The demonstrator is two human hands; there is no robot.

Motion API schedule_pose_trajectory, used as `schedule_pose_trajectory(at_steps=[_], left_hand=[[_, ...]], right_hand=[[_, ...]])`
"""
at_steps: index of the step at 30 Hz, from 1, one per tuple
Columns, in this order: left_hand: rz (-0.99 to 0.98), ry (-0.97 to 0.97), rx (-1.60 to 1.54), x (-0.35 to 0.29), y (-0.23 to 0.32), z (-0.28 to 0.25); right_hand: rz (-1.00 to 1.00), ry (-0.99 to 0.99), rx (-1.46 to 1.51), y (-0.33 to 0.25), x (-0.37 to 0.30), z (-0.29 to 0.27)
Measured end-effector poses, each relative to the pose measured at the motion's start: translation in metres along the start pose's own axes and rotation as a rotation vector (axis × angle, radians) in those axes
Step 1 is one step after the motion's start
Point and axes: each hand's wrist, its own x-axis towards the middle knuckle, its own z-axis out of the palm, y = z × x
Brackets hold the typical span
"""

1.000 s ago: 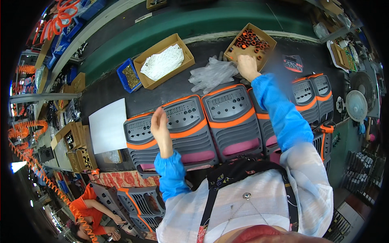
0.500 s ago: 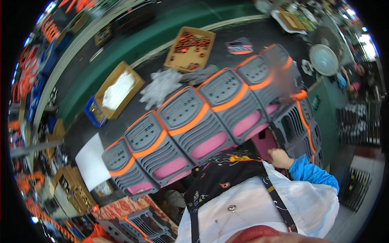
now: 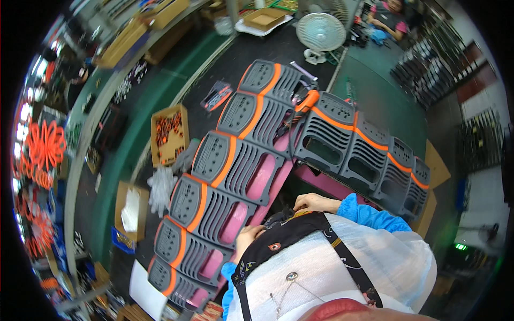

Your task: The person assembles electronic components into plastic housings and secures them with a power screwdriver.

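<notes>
Both my hands are low in front of me at the black patterned apron [image 3: 273, 246]. My right hand [image 3: 317, 203], coming from a blue sleeve, has its fingers curled down by dark material at the apron's top edge; what they hold, if anything, is hidden. My left hand [image 3: 247, 238] is at the apron's left edge, beside a grey casing, its fingers partly covered. A row of grey plastic casings [image 3: 188, 200] with orange bands and pink panels runs along the bench to my left. An orange-and-black clamp-like piece [image 3: 308, 101] lies at the row's far end.
More grey casings [image 3: 369, 140] form a row on the right. Beyond the left row are a box of small orange-and-black parts [image 3: 184, 125], clear plastic bags [image 3: 160, 188] and a box with white contents [image 3: 142, 203]. A fan [image 3: 321, 32] stands far off, near another person [image 3: 391, 21].
The view has turned to the right. My left hand now shows at the apron, and my right hand has moved left toward it. A blurred skin-coloured shape over the far casings is gone.
</notes>
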Motion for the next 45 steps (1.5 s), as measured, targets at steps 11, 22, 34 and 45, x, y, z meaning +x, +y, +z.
schedule_pose_trajectory(at_steps=[11,22,34,45], left_hand=[[0.306,-0.285,-0.215,0.073,0.065,-0.008],[0.155,-0.527,0.043,0.103,0.108,-0.029],[-0.007,-0.592,-0.212,0.105,0.061,-0.006],[-0.383,-0.392,-1.04,0.087,0.046,0.029]], right_hand=[[-0.091,0.003,-0.029,-0.029,-0.013,-0.03],[-0.339,-0.07,-0.104,0.003,0.001,-0.021],[-0.225,-0.083,-0.297,0.001,0.021,-0.006],[-0.057,0.826,-0.237,-0.036,-0.034,-0.005]])
